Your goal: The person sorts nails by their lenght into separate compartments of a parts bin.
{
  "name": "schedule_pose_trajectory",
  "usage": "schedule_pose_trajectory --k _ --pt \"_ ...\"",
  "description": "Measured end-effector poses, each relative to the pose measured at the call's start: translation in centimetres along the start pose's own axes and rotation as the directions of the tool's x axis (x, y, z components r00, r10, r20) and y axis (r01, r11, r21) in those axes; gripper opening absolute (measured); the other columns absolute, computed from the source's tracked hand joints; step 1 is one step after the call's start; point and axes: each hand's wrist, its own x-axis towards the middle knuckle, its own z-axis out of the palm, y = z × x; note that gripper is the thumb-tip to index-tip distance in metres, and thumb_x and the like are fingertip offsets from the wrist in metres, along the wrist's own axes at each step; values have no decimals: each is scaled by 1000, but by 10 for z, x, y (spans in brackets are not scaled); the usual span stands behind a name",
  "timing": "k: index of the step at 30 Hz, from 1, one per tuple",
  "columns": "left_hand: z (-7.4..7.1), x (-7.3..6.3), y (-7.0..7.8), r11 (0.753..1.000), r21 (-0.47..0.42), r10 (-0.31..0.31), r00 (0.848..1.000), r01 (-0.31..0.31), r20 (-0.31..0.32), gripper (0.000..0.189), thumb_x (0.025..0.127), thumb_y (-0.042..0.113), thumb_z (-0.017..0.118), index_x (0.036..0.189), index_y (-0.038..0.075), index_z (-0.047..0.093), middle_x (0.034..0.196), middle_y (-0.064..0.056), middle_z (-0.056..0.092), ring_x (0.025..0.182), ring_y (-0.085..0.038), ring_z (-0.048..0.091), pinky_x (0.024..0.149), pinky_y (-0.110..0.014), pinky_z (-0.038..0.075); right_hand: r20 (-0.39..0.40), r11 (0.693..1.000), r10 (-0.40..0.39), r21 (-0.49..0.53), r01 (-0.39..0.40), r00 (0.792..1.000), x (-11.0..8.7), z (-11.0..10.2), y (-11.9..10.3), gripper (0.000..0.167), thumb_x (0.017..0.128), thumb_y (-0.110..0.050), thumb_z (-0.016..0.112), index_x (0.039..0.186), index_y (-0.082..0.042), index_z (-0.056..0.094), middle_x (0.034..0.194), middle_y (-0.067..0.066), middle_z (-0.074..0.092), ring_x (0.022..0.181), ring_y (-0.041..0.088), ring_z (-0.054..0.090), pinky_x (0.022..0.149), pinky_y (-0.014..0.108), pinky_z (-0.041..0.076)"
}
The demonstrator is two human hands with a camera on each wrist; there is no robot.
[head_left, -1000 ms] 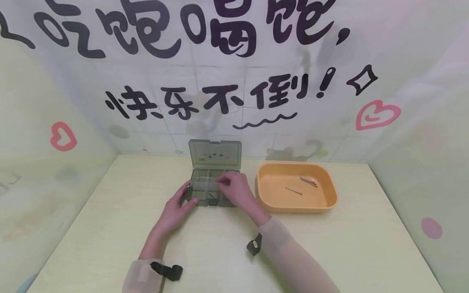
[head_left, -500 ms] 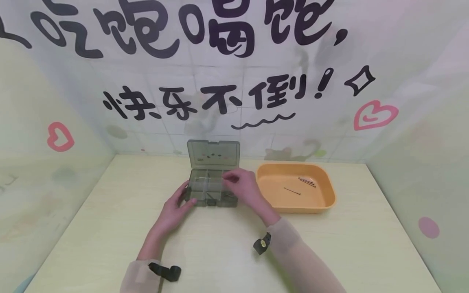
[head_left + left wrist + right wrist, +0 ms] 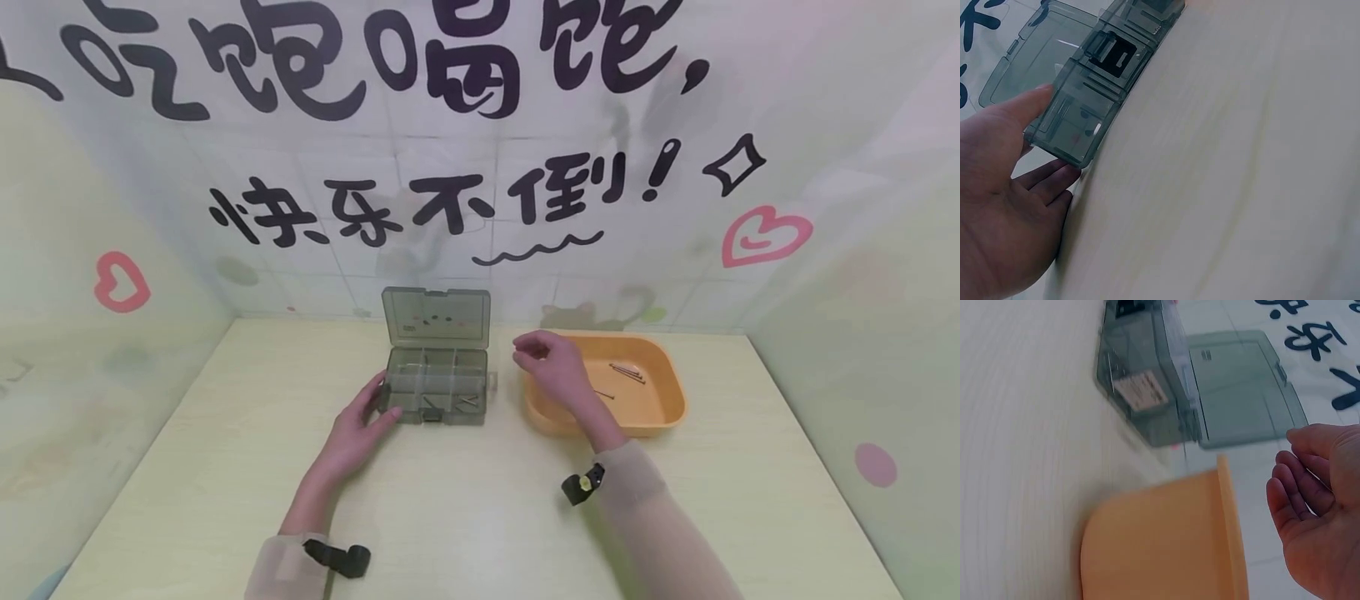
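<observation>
A translucent grey-green compartment box point(image 3: 438, 385) stands on the table, its lid point(image 3: 437, 318) raised at the back. Several small metal nails point(image 3: 467, 402) lie in its front right compartment, and at least one in the front middle. My left hand point(image 3: 360, 429) grips the box's left end; in the left wrist view the thumb lies at the upper edge and the fingers touch the end wall. My right hand point(image 3: 557, 371), fingers loosely bent and nothing visible in them, hovers over the left side of an orange tray point(image 3: 532, 408). Several nails point(image 3: 628, 372) lie in the tray, one partly hidden.
The tray stands to the right of the box on a pale wooden table point(image 3: 450, 517). A printed backdrop point(image 3: 337, 275) with black lettering rises behind the table's back edge, with side panels left and right. Dark wrist cameras point(image 3: 341, 558) sit at both sleeves.
My right hand has moved right, away from the box's compartments to above the tray, uncovering the nails at the front right. My left hand has stayed on the box.
</observation>
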Motion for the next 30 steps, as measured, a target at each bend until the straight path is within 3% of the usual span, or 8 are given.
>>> schedule_pose_trajectory --k 4,13,16,22,30 --pt "1 0 1 1000 -8 7 1000 -7 -5 76 104 37 63 165 17 23 162 -27 31 148 -44 30 121 -54 27 -1 999 -10 -39 10 1000 -3 -19 15 17 92 -7 74 108 0 75 99 11 74 91 27 67 78 37 58" --pt "2 -1 1 1000 -19 -1 1000 1 3 76 104 36 62 165 16 22 161 -27 31 148 -45 29 121 -55 26 40 984 82 -161 -75 996 -19 -62 57 19 94 -10 73 110 0 74 102 12 73 96 29 66 85 44 57" --pt "2 0 2 1000 -17 -8 1000 8 2 75 104 37 62 165 18 22 162 -26 31 148 -45 29 121 -55 26 62 980 78 -188 -65 995 -24 -74 67 20 93 -8 74 110 3 74 101 14 72 93 29 66 83 43 57" --pt "3 0 3 1000 -4 -20 1000 20 12 76 104 37 62 165 17 21 163 -25 30 149 -44 29 122 -54 25 95 968 111 -235 -86 989 -30 -92 85 19 96 -3 69 111 9 71 101 18 71 91 30 65 79 42 59" --pt "2 -2 4 1000 3 -16 1000 16 13 75 105 37 60 165 18 20 163 -26 29 149 -44 28 122 -54 24 36 945 116 -311 -99 993 -29 -101 93 19 94 0 69 109 12 70 101 24 71 95 38 66 86 52 57"
